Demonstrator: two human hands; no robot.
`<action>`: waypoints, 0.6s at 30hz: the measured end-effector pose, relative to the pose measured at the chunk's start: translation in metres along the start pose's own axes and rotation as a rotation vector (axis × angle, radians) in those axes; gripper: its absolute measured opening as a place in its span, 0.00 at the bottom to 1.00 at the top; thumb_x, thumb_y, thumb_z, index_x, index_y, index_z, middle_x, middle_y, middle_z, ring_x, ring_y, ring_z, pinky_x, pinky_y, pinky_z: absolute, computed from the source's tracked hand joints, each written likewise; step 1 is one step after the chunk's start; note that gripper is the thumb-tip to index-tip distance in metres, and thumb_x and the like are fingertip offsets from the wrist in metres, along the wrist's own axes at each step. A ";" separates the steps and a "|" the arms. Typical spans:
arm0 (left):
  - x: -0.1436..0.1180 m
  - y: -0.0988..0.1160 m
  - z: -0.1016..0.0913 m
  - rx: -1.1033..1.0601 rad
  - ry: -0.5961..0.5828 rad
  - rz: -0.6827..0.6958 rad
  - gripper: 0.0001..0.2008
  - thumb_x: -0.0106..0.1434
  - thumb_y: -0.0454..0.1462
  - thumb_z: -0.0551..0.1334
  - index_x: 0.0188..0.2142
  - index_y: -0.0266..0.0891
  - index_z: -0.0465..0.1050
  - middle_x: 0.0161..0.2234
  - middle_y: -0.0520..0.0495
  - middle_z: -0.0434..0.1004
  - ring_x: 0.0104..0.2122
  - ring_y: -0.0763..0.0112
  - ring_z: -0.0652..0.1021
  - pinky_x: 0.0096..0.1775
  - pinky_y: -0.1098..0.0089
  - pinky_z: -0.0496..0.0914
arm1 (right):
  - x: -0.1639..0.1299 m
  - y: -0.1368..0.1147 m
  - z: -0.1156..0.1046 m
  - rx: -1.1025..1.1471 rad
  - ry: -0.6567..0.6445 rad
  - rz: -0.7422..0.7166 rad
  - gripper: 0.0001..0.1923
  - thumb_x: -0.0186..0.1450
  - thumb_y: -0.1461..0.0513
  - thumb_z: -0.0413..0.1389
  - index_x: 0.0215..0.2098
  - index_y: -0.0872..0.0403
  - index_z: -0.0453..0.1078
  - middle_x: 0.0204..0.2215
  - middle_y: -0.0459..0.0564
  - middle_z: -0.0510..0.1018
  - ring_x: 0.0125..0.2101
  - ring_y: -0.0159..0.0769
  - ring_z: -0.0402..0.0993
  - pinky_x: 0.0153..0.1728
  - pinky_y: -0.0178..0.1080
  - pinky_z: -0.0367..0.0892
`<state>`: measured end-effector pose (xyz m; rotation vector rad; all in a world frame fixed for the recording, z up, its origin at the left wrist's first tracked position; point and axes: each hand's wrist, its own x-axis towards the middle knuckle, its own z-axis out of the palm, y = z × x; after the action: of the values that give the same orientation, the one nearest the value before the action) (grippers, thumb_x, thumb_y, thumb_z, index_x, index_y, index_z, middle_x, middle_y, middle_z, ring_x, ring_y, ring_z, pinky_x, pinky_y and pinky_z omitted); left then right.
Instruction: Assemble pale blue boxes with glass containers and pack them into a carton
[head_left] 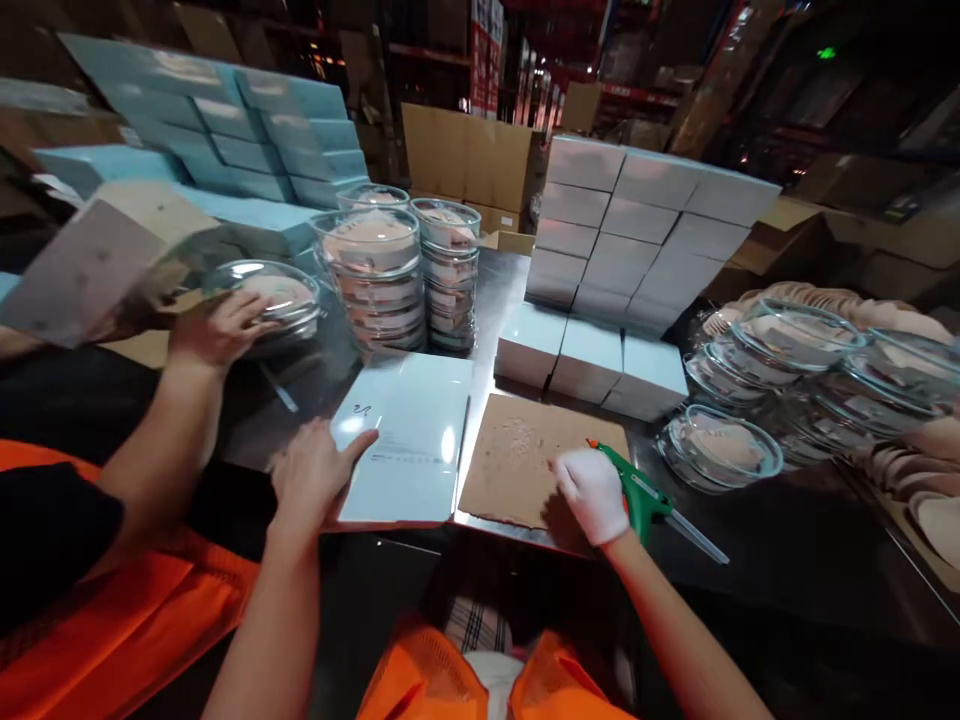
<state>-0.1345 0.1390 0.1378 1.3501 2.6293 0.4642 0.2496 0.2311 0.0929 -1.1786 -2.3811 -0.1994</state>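
I see a flat pale blue box (409,440) lying on the metal table (750,540), directly in front of me and a little to the left. My left hand (319,475) rests on its left edge, palm down, with the fingers loosely together and the index finger stretched out over the blue surface. The box carries a small dark mark and a line of fine print that I cannot read.

Just beside the box, on its right, lies a brown cardboard sheet (525,465). My right hand (592,495) wears a white glove and rests on the lower right part of this sheet. Its fingers are closed around the handle of a green tool (645,495), whose thin metal tip points to the right over the table.

Behind the sheet stand stacks of pale blue boxes (637,250), with 3 more of them in a row at the front. Behind the flat box there are 2 stacks of glass bowls with lids (375,280). At the right, more glass bowls (720,450) lie beside a pile of beige lids (930,520).

At the left, another person in an orange vest has a hand (217,330) on a lidded glass bowl (281,295); the fingers lie flat on the lid.
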 end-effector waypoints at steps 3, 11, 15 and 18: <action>-0.038 0.007 -0.009 -0.052 0.335 -0.066 0.34 0.69 0.57 0.61 0.60 0.30 0.73 0.53 0.25 0.81 0.51 0.36 0.82 0.49 0.44 0.77 | -0.063 -0.013 -0.028 0.087 0.163 0.047 0.12 0.76 0.62 0.51 0.49 0.53 0.77 0.41 0.55 0.85 0.42 0.42 0.82 0.45 0.44 0.76; -0.140 0.062 0.020 -0.555 0.224 0.844 0.16 0.76 0.50 0.59 0.44 0.41 0.75 0.30 0.54 0.83 0.22 0.75 0.80 0.28 0.77 0.71 | -0.053 -0.055 -0.104 0.145 0.524 0.025 0.29 0.72 0.65 0.58 0.70 0.46 0.65 0.57 0.57 0.80 0.60 0.50 0.75 0.58 0.55 0.74; -0.159 0.049 0.063 -0.583 0.159 0.985 0.12 0.77 0.44 0.59 0.43 0.41 0.76 0.32 0.52 0.86 0.26 0.73 0.85 0.31 0.78 0.74 | -0.052 -0.043 -0.107 0.248 0.371 0.086 0.10 0.74 0.63 0.56 0.53 0.51 0.74 0.42 0.53 0.84 0.43 0.42 0.81 0.47 0.45 0.76; -0.157 0.017 0.078 -0.576 0.143 1.075 0.09 0.76 0.41 0.60 0.43 0.42 0.78 0.33 0.52 0.87 0.29 0.72 0.86 0.34 0.78 0.76 | -0.057 -0.030 -0.111 0.426 0.112 0.142 0.11 0.76 0.58 0.54 0.41 0.52 0.76 0.35 0.51 0.83 0.37 0.39 0.80 0.42 0.40 0.75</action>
<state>-0.0088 0.0370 0.0690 2.3789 1.3813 1.3164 0.2943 0.1347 0.1660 -1.0900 -2.0924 0.2702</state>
